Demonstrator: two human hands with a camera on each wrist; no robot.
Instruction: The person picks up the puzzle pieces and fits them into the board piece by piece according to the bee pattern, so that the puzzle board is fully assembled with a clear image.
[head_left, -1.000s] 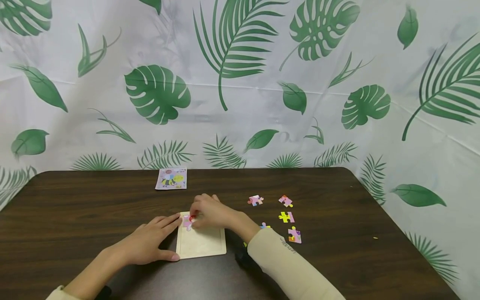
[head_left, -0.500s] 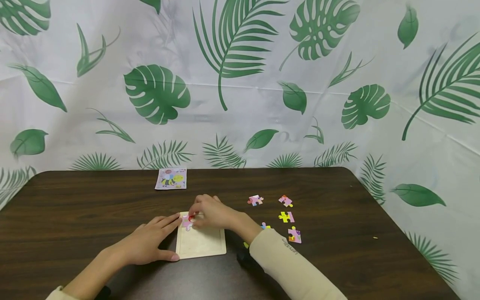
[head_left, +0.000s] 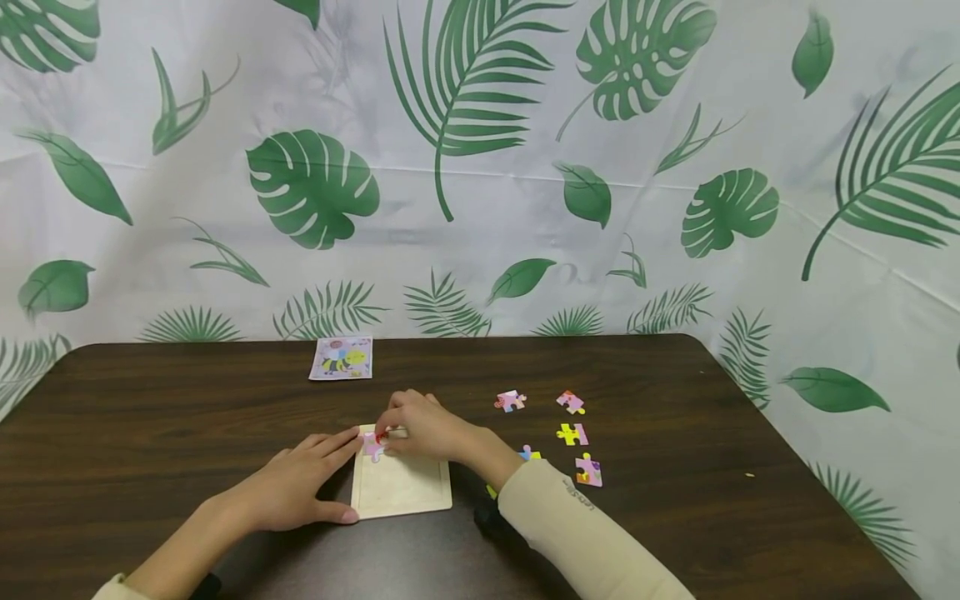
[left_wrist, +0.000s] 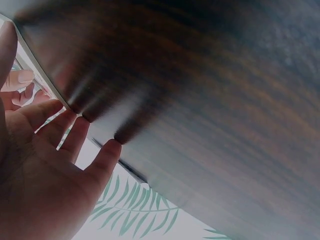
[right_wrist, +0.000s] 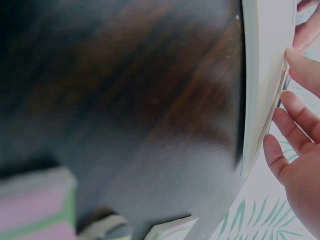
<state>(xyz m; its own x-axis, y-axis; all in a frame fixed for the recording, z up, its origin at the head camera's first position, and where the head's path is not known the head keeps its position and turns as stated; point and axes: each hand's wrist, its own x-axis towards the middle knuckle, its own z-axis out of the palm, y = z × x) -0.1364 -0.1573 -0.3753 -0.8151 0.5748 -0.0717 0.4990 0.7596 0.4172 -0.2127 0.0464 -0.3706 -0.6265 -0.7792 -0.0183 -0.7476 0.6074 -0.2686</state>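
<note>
Beyond the left hand (head_left: 296, 487), a picture card (head_left: 341, 357) is lying near the bench's (head_left: 150, 417) far edge. That hand is lying flat with straight fingers, bracing the left edge of the wooden puzzle tray (head_left: 401, 492). Just to its right, the right hand (head_left: 420, 427) is pinching a pink puzzle piece (head_left: 372, 446) into the tray's top left corner. Right of that hand, loose pieces (head_left: 573, 433) are waiting on the bench. Judging by the bare tray, the puzzle is barely starting; nearly every piece is remaining.
</note>
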